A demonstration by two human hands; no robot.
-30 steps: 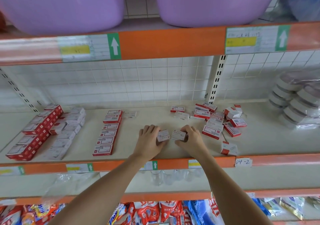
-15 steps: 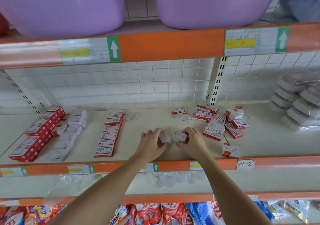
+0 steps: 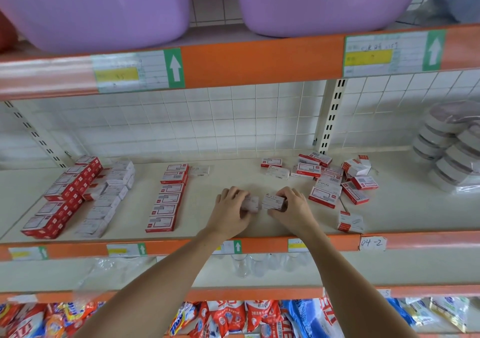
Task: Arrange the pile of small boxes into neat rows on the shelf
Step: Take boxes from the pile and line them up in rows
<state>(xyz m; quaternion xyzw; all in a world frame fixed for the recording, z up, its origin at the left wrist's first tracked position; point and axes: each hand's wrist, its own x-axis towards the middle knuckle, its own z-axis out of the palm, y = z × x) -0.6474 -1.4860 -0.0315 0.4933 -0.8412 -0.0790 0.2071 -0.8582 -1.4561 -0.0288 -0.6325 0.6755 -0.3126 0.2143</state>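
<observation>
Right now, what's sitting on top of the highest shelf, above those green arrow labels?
Two large purple tubs stand side by side on the top shelf, with white tiled wall between them. Only their lower parts show; the rims and anything inside are cut off by the frame.

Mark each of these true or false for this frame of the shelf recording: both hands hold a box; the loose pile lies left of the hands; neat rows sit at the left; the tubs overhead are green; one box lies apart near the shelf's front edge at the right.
1. Each hand holds a small box. True: the left hand grips one box, the right hand grips another box.
2. The loose pile lies left of the hands. False: the pile lies to their right.
3. Neat rows sit at the left. True: a single row and a wider block of rows.
4. The tubs overhead are green. False: the tubs are purple.
5. One box lies apart near the front edge. True: a lone box, right.
</observation>
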